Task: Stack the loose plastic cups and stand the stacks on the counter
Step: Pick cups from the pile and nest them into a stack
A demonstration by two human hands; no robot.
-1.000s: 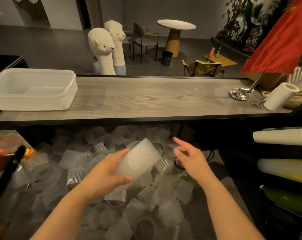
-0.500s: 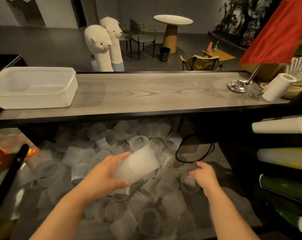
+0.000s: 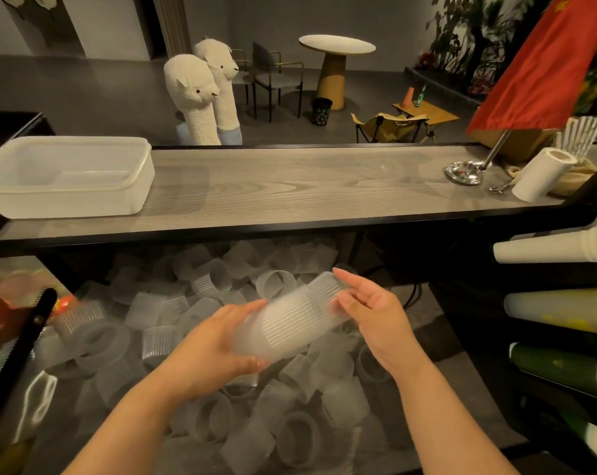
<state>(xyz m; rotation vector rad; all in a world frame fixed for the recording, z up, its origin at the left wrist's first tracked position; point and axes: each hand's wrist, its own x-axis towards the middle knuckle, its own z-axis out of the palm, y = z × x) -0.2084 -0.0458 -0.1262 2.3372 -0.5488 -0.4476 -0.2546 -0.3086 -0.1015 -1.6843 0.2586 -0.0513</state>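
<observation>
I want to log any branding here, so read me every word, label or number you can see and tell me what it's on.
No readable words, labels or numbers anywhere in this view.
The red flag shows only a yellow star, no lettering.
The cups in the hands, the white tub and the paper roll are unmarked.
The bottles lower right are too blurred to tell.

Two hands: the left hand (image 3: 207,351) and the right hand (image 3: 375,317). Between them lies one short stack of cups (image 3: 290,318); how many cups it holds cannot be told. Below the tabletop (image 3: 290,186) lie dozens of loose cups (image 3: 146,310), too many to count. On the tabletop: one white tub (image 3: 67,176), one paper roll (image 3: 540,174). Beyond the tabletop: two alpaca figures (image 3: 194,94).
</observation>
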